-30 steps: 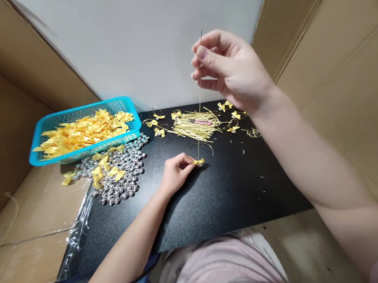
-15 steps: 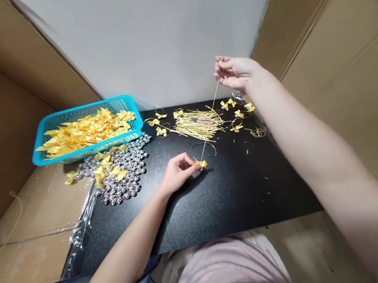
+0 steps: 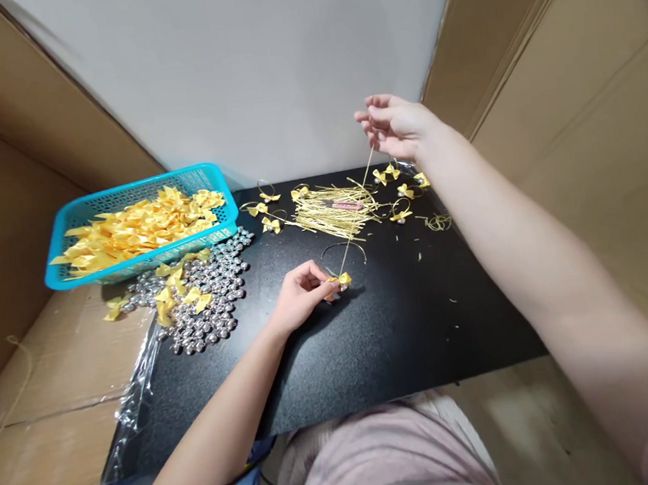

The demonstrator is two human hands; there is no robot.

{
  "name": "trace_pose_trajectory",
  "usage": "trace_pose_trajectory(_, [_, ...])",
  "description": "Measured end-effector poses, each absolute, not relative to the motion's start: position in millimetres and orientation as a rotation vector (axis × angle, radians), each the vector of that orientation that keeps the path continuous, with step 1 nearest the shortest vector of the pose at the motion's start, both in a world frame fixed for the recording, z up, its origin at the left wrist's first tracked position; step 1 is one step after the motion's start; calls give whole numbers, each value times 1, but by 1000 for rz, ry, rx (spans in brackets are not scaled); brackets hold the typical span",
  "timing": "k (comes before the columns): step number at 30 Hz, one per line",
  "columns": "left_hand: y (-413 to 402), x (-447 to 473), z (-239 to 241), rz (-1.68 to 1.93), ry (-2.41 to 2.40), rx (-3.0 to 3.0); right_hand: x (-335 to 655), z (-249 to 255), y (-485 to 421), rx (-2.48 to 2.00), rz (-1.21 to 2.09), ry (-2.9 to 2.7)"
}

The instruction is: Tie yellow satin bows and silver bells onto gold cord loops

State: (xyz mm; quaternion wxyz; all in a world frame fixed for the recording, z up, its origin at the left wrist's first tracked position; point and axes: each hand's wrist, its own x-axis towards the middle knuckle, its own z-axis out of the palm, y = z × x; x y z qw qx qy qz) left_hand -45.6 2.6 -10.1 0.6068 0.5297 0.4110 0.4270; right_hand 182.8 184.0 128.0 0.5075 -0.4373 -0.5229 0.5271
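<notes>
My left hand rests on the black board, thumb and fingers pinched shut on a small yellow bow. The bow sits at my fingertips, just above the board, near the board's middle.

My right hand is raised above the board's far right corner, fingers closed on the upper end of a gold cord. The cord runs taut and slanted from that hand down to the bow. The hands are well apart, joined only by the cord.

Landmark for the rest: the board.
- Far edge, centre: bundle of cut cords, lying flat, fanned out. A small pink item lies on it; I cannot tell what it is.
- Far right corner, under my right hand: several finished bows with cord loops, scattered.
- Far edge, left of the bundle: a few more looped bows.
- Left edge: heap of silver bells, partly on clear plastic that overhangs the board; some loose bows lie on the heap.
- Beyond the far left corner: teal basket full of yellow bows, resting on cardboard, touching the heap.
- Right half of the board: small cord scraps.
- Cardboard walls stand on both sides of the board; a pale wall behind.
</notes>
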Motion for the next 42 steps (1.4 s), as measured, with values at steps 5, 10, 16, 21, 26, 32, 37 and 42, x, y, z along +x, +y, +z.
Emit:
trace_pose_trajectory(5, [4,-46,-12,1005,949,1221,174,141,163,-1111,1353,-1059])
trace_pose_trajectory(10, [5,-47,-13,1035,945,1217,170,151,156,-1107,1338,-1081])
trace_pose_trajectory(16, [3,-47,-11,988,963,1178,169,155,154,-1079,1277,-1130])
trace_pose_trajectory(21, [1,-45,-7,923,968,1140,168,153,163,-1063,1248,-1158])
trace_pose_trajectory(26, [1,-44,-4,868,968,1118,167,149,167,-1037,1246,-1181])
trace_pose_trajectory(32, [1,-44,-4,831,959,1109,166,145,171,-1010,1211,-1201])
trace_pose_trajectory(37, [0,-44,-5,823,943,1107,163,138,180,-1042,1196,-1185])
trace_pose_trajectory(42, [0,-43,-6,850,935,1084,158,126,183,-1064,1208,-1148])
